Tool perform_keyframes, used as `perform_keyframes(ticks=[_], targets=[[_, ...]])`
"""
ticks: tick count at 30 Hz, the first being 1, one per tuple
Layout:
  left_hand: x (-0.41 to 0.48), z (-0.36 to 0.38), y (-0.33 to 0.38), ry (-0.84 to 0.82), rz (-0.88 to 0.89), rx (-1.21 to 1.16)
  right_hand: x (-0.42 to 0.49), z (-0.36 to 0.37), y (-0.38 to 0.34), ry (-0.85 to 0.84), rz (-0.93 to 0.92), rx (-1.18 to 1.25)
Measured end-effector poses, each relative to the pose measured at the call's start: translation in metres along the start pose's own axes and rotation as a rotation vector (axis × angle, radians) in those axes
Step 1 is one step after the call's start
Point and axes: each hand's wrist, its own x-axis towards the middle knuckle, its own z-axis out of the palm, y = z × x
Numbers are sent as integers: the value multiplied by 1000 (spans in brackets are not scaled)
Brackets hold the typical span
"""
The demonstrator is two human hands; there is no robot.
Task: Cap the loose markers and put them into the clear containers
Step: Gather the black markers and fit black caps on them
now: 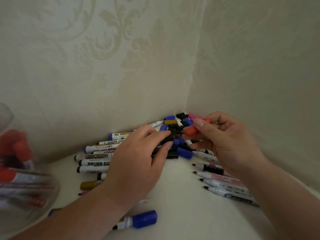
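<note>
**Two colours in two hands, and a heap ready to scatter**

Your right hand (pixel 230 144) is clamped on the orange cap (pixel 196 129), thumb on top and fingers curled beneath, holding it just above the right edge of the cap heap (pixel 174 122). Your left hand (pixel 138 156) comes in from the heap's left and pinches a black piece (pixel 167 139) right at the heap's front. Cap or marker body, I can't tell.

First risk: colour. Orange in one hand, black in the other, tips almost touching. Press those together and you likely get a wrong pairing that has to be undone.

Second risk: the heap itself. Blue, black, gold and pink caps lie loosely stacked, and your left fingers are buried among them. Pull the black piece out sharply and the neighbours may roll away.

Right of the heap, under your right wrist, the uncapped markers (pixel 223 182) lie with bare tips pointing inward. A dragged wrist could pick up ink or smear the pale cloth (pixel 181 196).

Left of the heap sits a row of whiteboard markers (pixel 97 161), and nearer you a blue-capped marker (pixel 143 219) lies beside your left forearm, easy to nudge away.

Far left of the heap, the clear container (pixel 20 170) shows only as a blur holding red markers. It's a long reach across.
</note>
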Motion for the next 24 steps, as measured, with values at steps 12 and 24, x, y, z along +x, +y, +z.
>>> perform_keyframes(ticks=[12, 24], targets=[[2, 2, 0, -41, 7, -44, -7, 7, -1, -82, -38, -88], [-1, 0, 2, -120, 68, -37, -5, -11, -6, -318, -19, -233]])
